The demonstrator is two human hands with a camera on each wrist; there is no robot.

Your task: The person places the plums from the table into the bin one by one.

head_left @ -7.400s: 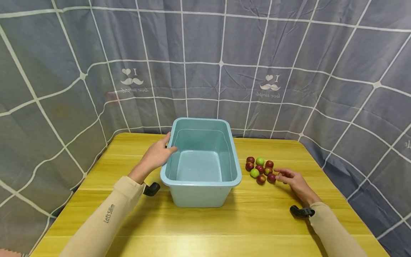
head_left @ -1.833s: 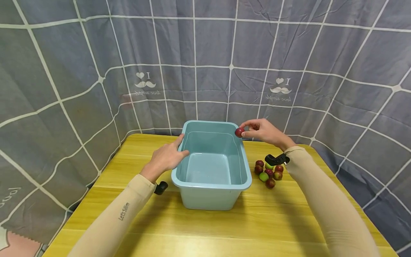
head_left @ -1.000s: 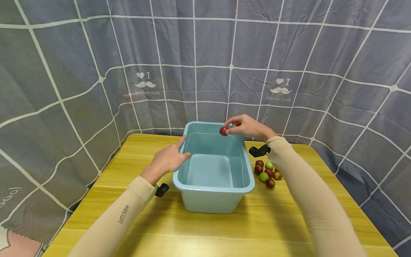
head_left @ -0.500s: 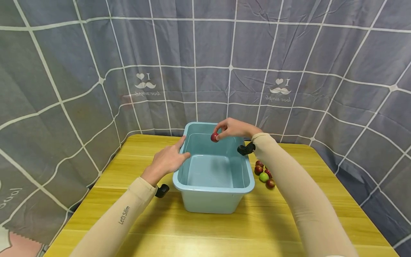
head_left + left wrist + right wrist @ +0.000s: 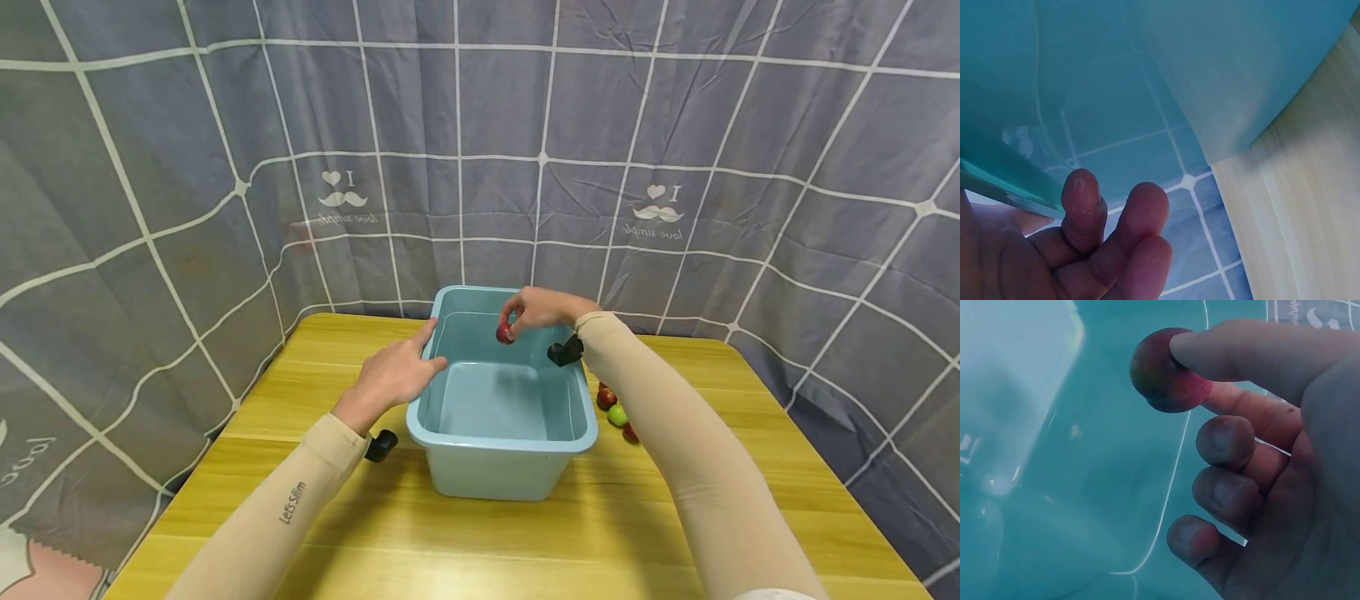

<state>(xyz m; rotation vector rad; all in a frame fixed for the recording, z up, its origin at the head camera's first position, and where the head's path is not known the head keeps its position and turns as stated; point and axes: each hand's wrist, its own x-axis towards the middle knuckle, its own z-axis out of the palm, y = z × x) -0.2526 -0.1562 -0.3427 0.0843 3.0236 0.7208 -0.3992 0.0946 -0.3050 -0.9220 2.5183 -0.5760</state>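
A light-blue plastic tub (image 5: 491, 468) stands mid-table. My left hand (image 5: 392, 372) holds its left rim, thumb over the inside and fingers outside; the left wrist view shows those fingers (image 5: 1147, 209) bent beside the outer wall. Over the tub's inside, below the level of the back rim, my right hand (image 5: 542, 308) pinches a dark red plum (image 5: 504, 333) between thumb and fingertips. Seen from the right wrist, this plum (image 5: 1163, 369) has a greenish patch, and the other fingers are curled under without touching it. No fruit shows on the tub's floor.
Right of the tub lie more plums (image 5: 606, 399) and a green fruit (image 5: 617, 415), partly hidden by my right forearm (image 5: 675, 450). The wooden table (image 5: 420, 558) carries everything. A grey checked curtain (image 5: 495, 200) hangs behind and on both sides.
My right hand has taken a plum from the pile, carried it left past the tub's rim and lowered it inside. The left hand stays on the rim; the tub has shifted slightly.
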